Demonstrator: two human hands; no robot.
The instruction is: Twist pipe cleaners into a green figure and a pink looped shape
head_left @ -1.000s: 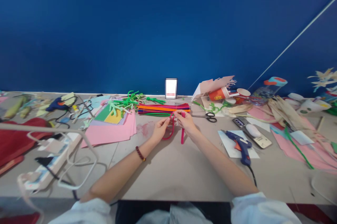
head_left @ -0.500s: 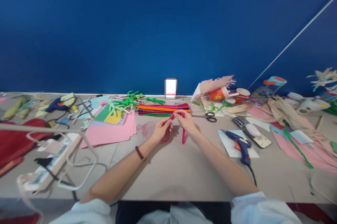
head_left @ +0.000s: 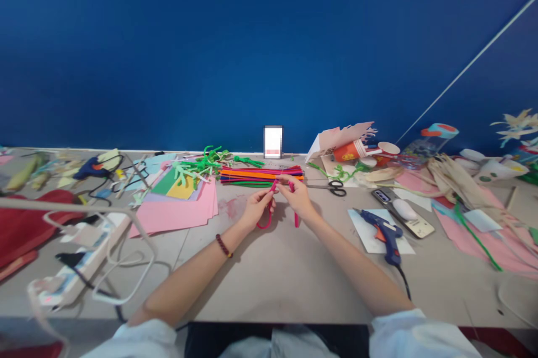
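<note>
A bright pink pipe cleaner (head_left: pixel 264 226) is pinched between both hands above the middle of the table. My left hand (head_left: pixel 256 206) is closed on it, and a bent loop hangs below those fingers. On the other side my right hand (head_left: pixel 296 196) grips it with thumb and fingertips, and a straight length hangs beneath that palm. The fingertips of both hands almost meet. Just beyond them lies a bundle of coloured pipe cleaners (head_left: pixel 260 173), orange, purple, red and green. The exact bend between the fingertips is too small to make out.
Black-handled scissors (head_left: pixel 337 187) lie right of the bundle. A blue glue gun (head_left: pixel 384 232) rests on white paper, beside a phone (head_left: pixel 416 227). Pink paper sheets (head_left: pixel 168 213) and green pipe-cleaner pieces (head_left: pixel 212 156) are at left, with a power strip (head_left: pixel 90 257) nearer. A lit screen (head_left: pixel 273 140) stands behind.
My left fingers have closed further round the pink pipe cleaner, and its hanging loop has become smaller. My right hand has turned slightly, so its hanging end looks shorter.
</note>
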